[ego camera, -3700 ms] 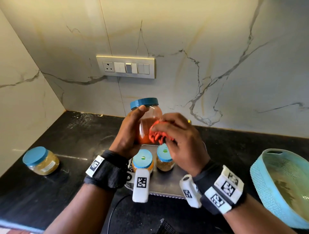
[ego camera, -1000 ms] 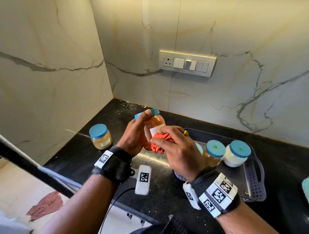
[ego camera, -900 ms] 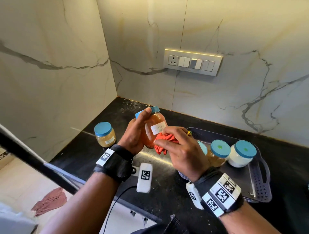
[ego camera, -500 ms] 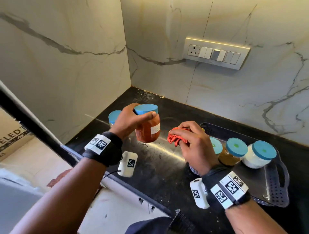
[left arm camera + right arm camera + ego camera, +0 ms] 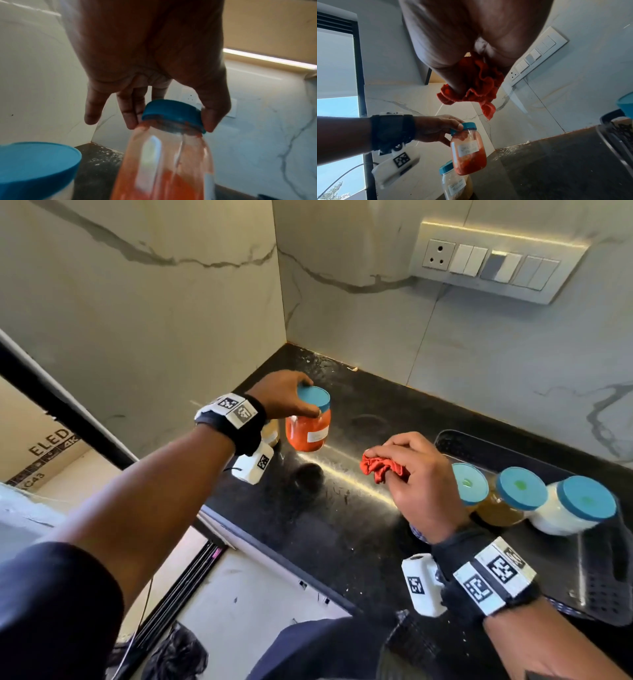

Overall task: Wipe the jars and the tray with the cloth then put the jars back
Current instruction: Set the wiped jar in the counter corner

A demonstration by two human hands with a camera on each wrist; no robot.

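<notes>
My left hand (image 5: pixel 291 402) grips the blue lid of the orange-filled jar (image 5: pixel 310 433) and holds it just above the black counter, near the left wall. In the left wrist view the fingers (image 5: pixel 132 116) and thumb pinch that lid (image 5: pixel 173 115). A second jar (image 5: pixel 455 185) with yellowish contents stands right beside it, mostly hidden behind my left wrist in the head view. My right hand (image 5: pixel 407 470) clutches the bunched red cloth (image 5: pixel 376 469) above the counter, left of the dark tray (image 5: pixel 603 594). Three blue-lidded jars (image 5: pixel 520 498) stand on the tray.
The marble walls meet in a corner behind the jars. A switch panel (image 5: pixel 496 260) is on the back wall. The counter's front edge (image 5: pixel 274 556) runs diagonally below my arms, with floor and a cardboard box beyond it at the left.
My left hand has carried the orange jar left and down toward the counter beside the yellowish jar, away from the cloth. My right hand with the cloth has drawn back toward the tray.
</notes>
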